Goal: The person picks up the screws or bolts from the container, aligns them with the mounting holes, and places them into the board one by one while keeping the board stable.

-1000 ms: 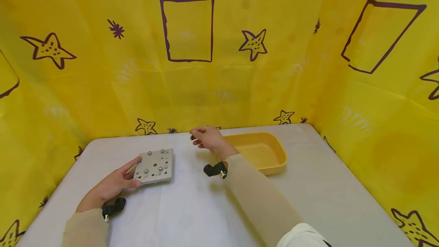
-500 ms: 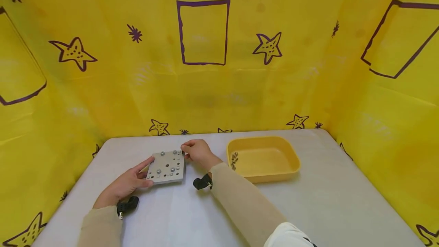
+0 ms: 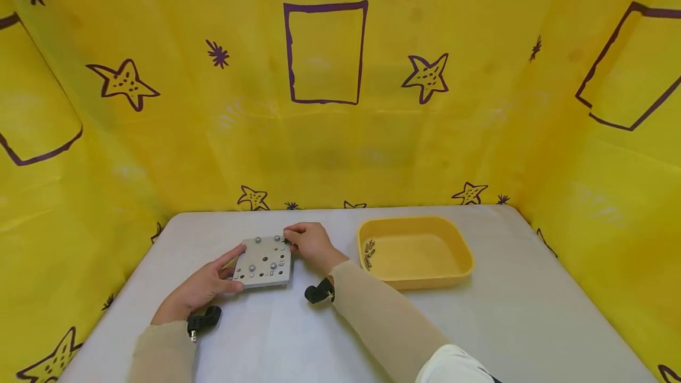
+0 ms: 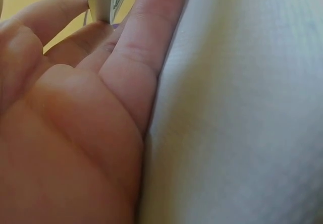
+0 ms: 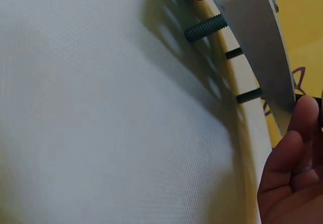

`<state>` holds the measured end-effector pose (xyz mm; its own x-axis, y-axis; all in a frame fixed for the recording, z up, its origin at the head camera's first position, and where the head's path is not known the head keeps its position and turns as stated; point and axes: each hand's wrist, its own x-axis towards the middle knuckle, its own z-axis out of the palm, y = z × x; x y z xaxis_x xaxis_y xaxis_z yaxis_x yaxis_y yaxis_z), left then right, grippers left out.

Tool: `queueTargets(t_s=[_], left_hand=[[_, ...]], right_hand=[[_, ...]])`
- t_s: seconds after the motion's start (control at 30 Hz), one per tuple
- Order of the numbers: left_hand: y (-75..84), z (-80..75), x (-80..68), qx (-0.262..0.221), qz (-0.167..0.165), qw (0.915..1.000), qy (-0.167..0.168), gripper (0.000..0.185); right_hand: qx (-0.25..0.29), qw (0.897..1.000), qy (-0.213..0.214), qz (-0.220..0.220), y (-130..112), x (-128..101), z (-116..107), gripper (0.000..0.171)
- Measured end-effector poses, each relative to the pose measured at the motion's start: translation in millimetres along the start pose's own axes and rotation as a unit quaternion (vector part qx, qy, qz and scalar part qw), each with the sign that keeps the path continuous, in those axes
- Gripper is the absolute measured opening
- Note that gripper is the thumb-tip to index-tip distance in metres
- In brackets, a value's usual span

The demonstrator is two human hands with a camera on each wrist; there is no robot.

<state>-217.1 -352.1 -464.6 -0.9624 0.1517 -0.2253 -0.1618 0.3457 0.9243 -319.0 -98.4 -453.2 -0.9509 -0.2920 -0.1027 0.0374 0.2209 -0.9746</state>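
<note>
metal plate (image 3: 263, 261) held off the white table (image 3: 479, 324) between two hands, just left of the yellow tray (image 3: 420, 276).

left hand (image 3: 199, 289) curled on the plate's near-left edge, thumb on top and fingers beneath, edge wedged between fingers in the left wrist view (image 4: 103, 2). right hand (image 3: 311, 244) at the far-right corner, fingertips drawn together in a pinch on something small and dark, probably a screw; cannot tell for sure. threaded screw shafts (image 5: 204, 28) poking out under the plate. right hand nearer the tray; a few loose screws (image 3: 368, 251) lying at the tray's left end, otherwise bare.
</note>
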Motion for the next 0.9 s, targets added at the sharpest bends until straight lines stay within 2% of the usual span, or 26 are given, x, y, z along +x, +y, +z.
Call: queueTargets(t_s=[0.1,0.27,0.4,0.73,0.9], left_hand=[[-1.0,2.3,5.7,0.008,-0.003,1.0,-0.004,0.104],[-1.2,-0.6,5.8,0.029,-0.009,0.9995,0.006,0.105],[1.6,-4.2,3.4,0.021,-0.002,0.9998,-0.004,0.106],[3.1,-1.3,2.2,0.014,0.004,0.9998,-0.015,0.106],[1.4,-2.2,2.8,0.022,-0.001,0.9997,-0.009,0.106]], right_hand=[[-0.006,1.0,0.008,-0.003,0.6,1.3,-4.2,0.019],[-0.018,1.0,-0.015,-0.009,-1.7,3.5,-2.6,0.021],[-0.021,1.0,-0.019,-0.007,-4.0,5.5,1.1,0.021],[-0.048,0.998,-0.03,-0.012,-3.1,4.8,-0.6,0.018],[-0.084,0.995,-0.043,-0.04,-2.6,6.2,0.9,0.02]])
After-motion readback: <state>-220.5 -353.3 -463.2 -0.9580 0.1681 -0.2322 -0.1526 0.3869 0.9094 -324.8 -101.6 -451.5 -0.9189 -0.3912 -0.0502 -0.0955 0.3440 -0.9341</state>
